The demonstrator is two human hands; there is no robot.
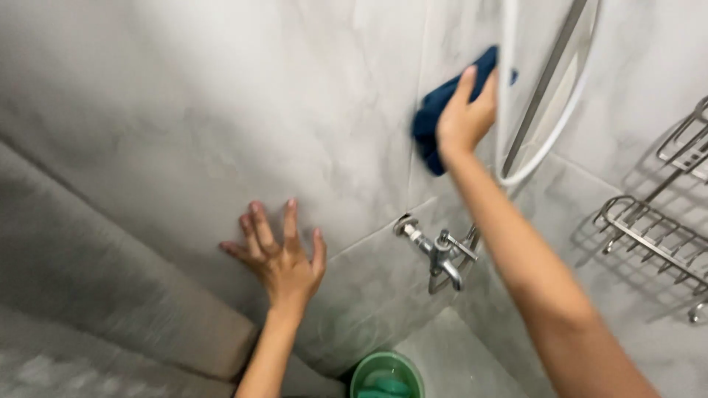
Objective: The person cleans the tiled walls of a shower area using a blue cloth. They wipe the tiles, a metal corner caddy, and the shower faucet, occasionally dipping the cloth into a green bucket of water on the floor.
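Note:
My right hand (464, 118) presses a dark blue cloth (436, 118) flat against the grey marbled wall tiles (295, 110), high up beside a white hose. The cloth shows above and to the left of my fingers. My left hand (280, 254) rests lower on the same wall with its fingers spread and its palm against the tile, holding nothing.
A metal tap (439, 254) sticks out of the wall between my arms. A white shower hose (549, 140) and a metal rail (546, 81) run down at the upper right. A wire shelf rack (649, 228) hangs on the right wall. A green bucket (386, 376) stands below.

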